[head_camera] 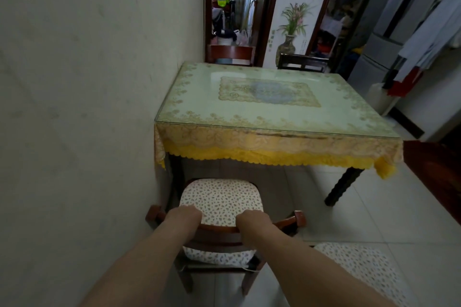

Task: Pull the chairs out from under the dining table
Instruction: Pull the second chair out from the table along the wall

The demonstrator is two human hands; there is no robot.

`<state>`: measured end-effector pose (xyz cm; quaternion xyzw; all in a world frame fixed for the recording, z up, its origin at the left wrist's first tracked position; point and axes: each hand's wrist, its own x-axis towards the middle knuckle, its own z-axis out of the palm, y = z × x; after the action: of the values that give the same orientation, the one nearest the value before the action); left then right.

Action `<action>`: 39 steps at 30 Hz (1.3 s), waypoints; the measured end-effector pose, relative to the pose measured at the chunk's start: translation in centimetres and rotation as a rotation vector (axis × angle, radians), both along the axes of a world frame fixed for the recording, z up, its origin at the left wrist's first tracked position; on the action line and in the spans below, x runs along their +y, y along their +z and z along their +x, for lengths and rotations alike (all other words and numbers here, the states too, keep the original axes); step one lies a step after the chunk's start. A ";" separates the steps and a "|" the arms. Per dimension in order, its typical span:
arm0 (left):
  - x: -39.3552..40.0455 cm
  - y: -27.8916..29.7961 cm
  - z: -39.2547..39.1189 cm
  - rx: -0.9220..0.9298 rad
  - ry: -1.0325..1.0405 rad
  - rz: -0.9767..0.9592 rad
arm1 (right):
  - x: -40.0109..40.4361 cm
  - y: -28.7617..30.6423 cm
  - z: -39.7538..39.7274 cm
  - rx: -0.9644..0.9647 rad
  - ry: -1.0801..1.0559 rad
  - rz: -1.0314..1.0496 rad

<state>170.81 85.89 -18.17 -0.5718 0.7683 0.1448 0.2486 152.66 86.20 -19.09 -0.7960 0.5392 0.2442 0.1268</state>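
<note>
A dark wooden chair [298,219] with a spotted seat cushion [220,198] stands in front of the dining table [274,132], its seat out from under the yellow-fringed cloth. My left hand [185,215] and my right hand [253,220] are both closed over the chair's top back rail. A second cushioned chair [361,266] shows at the lower right, away from the table. Two more chairs stand at the table's far side, one on the left [230,55] and one on the right [303,62], with only their backs visible.
A wall [87,107] runs close along the left of the chair and table. A grey fridge [384,40] and hanging clothes [429,40] are at the right. A vase with a plant [289,42] stands behind the table. Pale tiled floor [374,219] lies to the right.
</note>
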 end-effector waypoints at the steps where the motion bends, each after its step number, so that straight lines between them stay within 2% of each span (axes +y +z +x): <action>1: 1.0 0.1 -0.2 -0.004 0.003 0.013 | 0.9 0.0 -0.1 -0.002 0.002 0.002; 10: 10.0 1.7 -1.9 -0.036 -0.009 0.067 | 9.4 -0.2 -1.4 0.003 0.026 0.004; 31: 29.3 0.7 -0.5 -0.033 -0.017 0.009 | 29.2 -0.6 -0.1 0.010 -0.036 -0.045; 39: 33.5 0.9 0.1 -0.036 -0.007 0.039 | 33.7 -0.8 0.6 -0.014 -0.020 -0.052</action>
<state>170.95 119.34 -17.28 -0.5668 0.7626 0.1485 0.2740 153.27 119.93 -19.91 -0.7954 0.5522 0.2233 0.1123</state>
